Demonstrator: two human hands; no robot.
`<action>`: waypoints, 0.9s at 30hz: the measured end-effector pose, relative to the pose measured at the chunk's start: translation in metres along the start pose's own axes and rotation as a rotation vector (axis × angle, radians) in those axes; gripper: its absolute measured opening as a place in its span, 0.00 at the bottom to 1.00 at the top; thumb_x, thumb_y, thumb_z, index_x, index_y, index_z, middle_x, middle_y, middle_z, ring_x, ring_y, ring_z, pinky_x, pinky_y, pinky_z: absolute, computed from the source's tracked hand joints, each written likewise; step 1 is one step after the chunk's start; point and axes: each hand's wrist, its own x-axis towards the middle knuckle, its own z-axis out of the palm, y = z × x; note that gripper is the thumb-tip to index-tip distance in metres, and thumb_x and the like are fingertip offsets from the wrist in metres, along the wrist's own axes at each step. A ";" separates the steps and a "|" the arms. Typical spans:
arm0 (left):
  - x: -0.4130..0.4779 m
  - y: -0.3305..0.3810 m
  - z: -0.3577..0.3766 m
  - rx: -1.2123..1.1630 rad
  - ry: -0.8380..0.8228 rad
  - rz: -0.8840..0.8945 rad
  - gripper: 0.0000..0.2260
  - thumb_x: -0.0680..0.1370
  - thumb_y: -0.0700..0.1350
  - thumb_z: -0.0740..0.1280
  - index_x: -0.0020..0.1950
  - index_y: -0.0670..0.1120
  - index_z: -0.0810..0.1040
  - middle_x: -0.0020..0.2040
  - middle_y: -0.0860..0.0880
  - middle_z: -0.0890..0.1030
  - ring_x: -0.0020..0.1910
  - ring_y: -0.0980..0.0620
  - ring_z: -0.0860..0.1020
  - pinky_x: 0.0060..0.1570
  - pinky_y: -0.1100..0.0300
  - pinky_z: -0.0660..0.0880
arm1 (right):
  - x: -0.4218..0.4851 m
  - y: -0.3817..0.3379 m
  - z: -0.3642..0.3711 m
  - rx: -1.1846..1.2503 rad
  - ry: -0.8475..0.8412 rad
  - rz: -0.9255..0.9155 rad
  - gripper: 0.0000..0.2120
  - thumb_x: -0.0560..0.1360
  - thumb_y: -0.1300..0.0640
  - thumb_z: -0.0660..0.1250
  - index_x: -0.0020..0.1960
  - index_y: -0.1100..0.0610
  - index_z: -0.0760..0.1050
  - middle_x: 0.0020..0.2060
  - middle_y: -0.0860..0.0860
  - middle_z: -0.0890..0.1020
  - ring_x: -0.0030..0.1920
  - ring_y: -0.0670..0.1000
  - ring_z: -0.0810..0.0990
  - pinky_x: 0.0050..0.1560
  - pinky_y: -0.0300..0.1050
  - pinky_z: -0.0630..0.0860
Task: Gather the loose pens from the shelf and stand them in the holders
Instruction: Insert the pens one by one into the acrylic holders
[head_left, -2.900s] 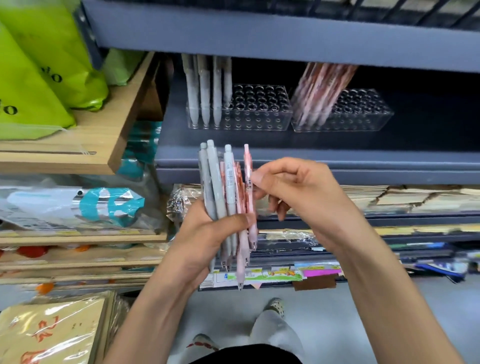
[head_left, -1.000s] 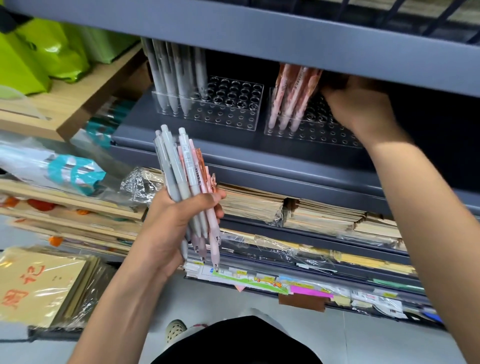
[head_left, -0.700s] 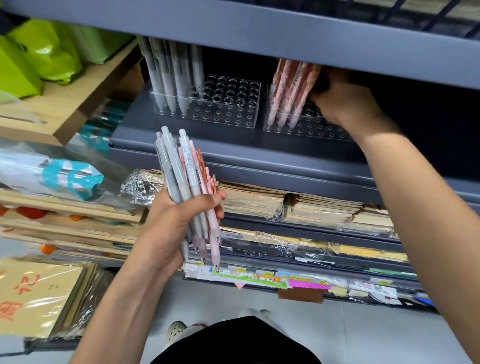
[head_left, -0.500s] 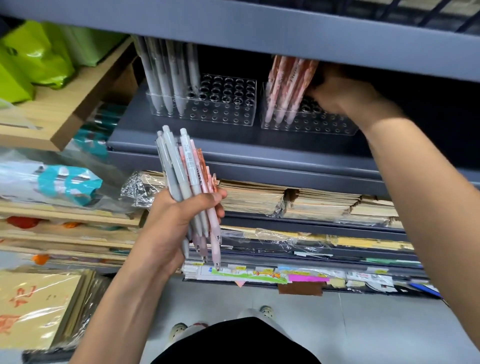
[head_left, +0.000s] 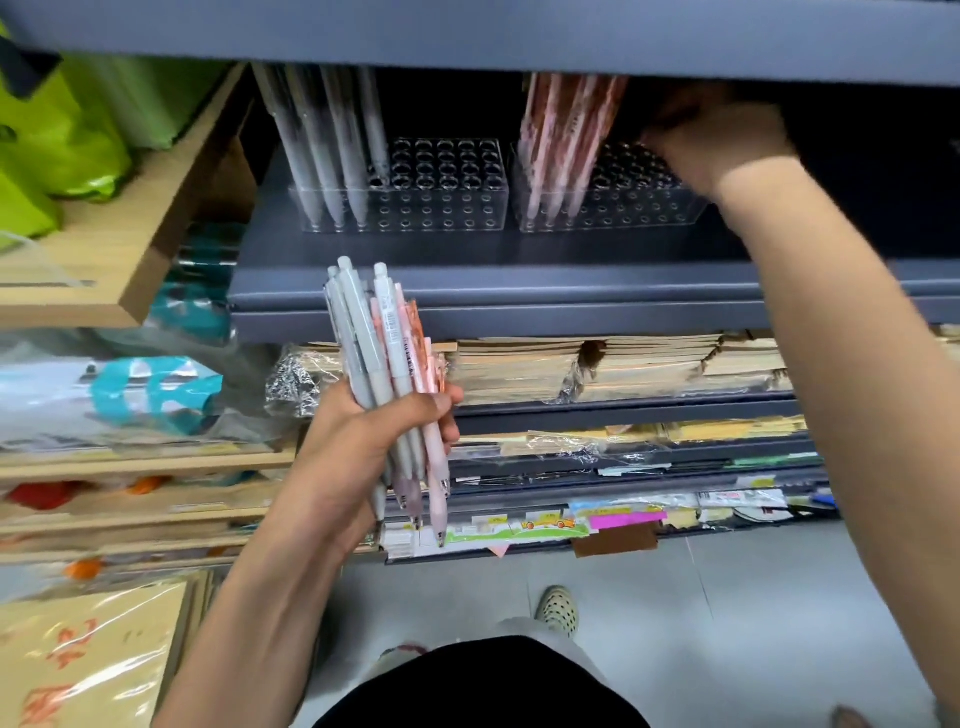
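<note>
The shelf above (head_left: 493, 36) hangs low over both holders, so room up there is tight. Grey pens (head_left: 332, 150) fill the left side of the left holder (head_left: 441, 218); its other holes are open. Pink pens (head_left: 563, 135) and the right hand (head_left: 722, 140) crowd the right holder (head_left: 639, 213).

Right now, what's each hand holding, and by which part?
Left hand grips the pen bundle around the lower barrels, tips down. Right hand, at the pink-pen holder: cannot tell if it holds anything.
</note>
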 end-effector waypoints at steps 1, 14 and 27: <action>0.000 -0.001 -0.003 0.001 -0.017 0.012 0.07 0.65 0.36 0.74 0.42 0.41 0.86 0.40 0.41 0.85 0.34 0.48 0.81 0.33 0.59 0.79 | -0.017 0.001 0.001 0.146 0.123 -0.037 0.13 0.77 0.54 0.62 0.60 0.54 0.77 0.57 0.56 0.81 0.57 0.56 0.79 0.59 0.48 0.75; -0.012 -0.011 -0.019 -0.005 -0.218 0.018 0.08 0.67 0.35 0.71 0.42 0.45 0.86 0.41 0.42 0.85 0.32 0.49 0.80 0.32 0.59 0.78 | -0.184 -0.045 0.074 0.993 -0.478 -0.216 0.07 0.73 0.56 0.72 0.50 0.56 0.83 0.36 0.45 0.84 0.30 0.40 0.75 0.29 0.36 0.70; -0.010 -0.030 -0.010 -0.076 -0.348 -0.099 0.13 0.68 0.33 0.69 0.47 0.46 0.86 0.42 0.39 0.84 0.31 0.47 0.79 0.32 0.59 0.78 | -0.179 -0.038 0.080 1.036 -0.525 -0.115 0.07 0.79 0.63 0.65 0.46 0.60 0.81 0.36 0.55 0.82 0.34 0.51 0.78 0.31 0.44 0.75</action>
